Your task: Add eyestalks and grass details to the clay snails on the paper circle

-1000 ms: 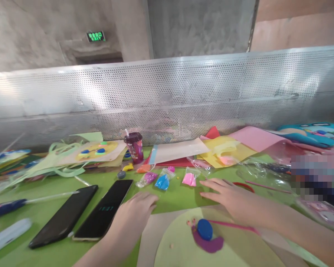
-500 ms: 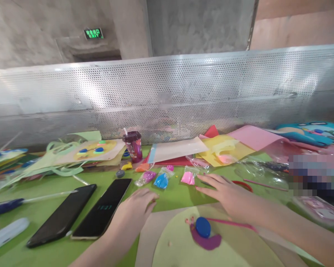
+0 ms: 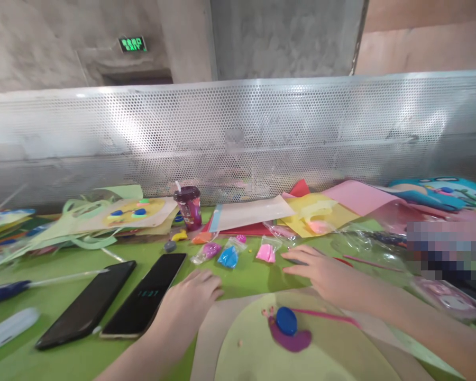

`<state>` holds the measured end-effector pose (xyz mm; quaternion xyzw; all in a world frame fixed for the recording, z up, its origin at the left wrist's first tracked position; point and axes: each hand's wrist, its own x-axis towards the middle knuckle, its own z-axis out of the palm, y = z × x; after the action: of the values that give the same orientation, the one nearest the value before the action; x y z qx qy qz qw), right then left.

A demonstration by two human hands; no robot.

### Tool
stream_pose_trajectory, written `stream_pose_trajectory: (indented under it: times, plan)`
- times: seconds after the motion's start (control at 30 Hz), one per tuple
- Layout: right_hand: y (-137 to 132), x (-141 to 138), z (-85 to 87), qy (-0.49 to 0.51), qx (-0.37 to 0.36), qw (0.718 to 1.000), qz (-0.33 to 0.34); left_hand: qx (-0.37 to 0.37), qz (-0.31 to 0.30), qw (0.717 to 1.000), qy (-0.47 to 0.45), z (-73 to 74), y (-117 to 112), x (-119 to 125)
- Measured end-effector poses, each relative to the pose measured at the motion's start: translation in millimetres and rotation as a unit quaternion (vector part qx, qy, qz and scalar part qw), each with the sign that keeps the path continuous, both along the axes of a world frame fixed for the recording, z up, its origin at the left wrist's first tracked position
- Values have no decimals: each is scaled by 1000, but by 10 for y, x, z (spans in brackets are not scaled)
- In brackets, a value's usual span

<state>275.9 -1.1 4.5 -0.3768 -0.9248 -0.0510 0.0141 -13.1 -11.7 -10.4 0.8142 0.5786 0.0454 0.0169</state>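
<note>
My left hand (image 3: 190, 299) lies palm down on the green table (image 3: 71, 360), fingers loosely curled, at the left edge of a tan sheet (image 3: 218, 323). My right hand (image 3: 321, 272) rests flat with fingers stretched out, just right of a small bag of pink clay (image 3: 266, 252). Neither hand holds anything. On a pale green paper oval (image 3: 341, 354) in front of me sits a purple clay snail with a blue shell (image 3: 287, 328). A thin pink stick (image 3: 321, 316) lies beside it. Bags of blue clay (image 3: 227, 256) and magenta clay (image 3: 210, 250) lie further back.
Two black phones (image 3: 85, 304) (image 3: 146, 293) lie left of my left hand. A blue pen (image 3: 8, 291) and a white case (image 3: 6, 328) are at far left. A purple cup (image 3: 189, 206), coloured paper sheets (image 3: 254, 211) and a perforated metal screen (image 3: 238, 137) line the back.
Both hands have slid slightly away from me across the table; the right hand now sits closer to the pink clay bag. The view has shifted a little.
</note>
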Motion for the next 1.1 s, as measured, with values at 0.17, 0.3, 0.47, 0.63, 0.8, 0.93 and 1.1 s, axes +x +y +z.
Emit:
stream_pose_trajectory:
  times: [0.17, 0.3, 0.47, 0.63, 0.8, 0.93, 1.1]
  plan:
    - [7, -27, -159, -29, -5, 1000, 4, 2, -3, 1000, -31, 2, -8, -7]
    - [-18, -7, -105, -13, -23, 999, -39, -4, -5, 998, -65, 29, -26, 5]
    - [-55, 23, 37, -25, -62, 996, -55, 0, 0, 994, -109, 62, -25, -13]
    - [-27, 50, 39, -31, -79, 995, -53, -5, 27, 989, -146, 93, -12, -55]
    - [0, 81, 74, -13, -100, 994, -47, -19, 35, 986, -161, 83, 12, -53]
    - [29, 106, 47, 13, -88, 996, -27, -37, 30, 984, -171, 70, 34, -48]
    - [61, 133, 4, -4, -72, 997, 8, -48, 38, 981, -183, 74, 67, -93]
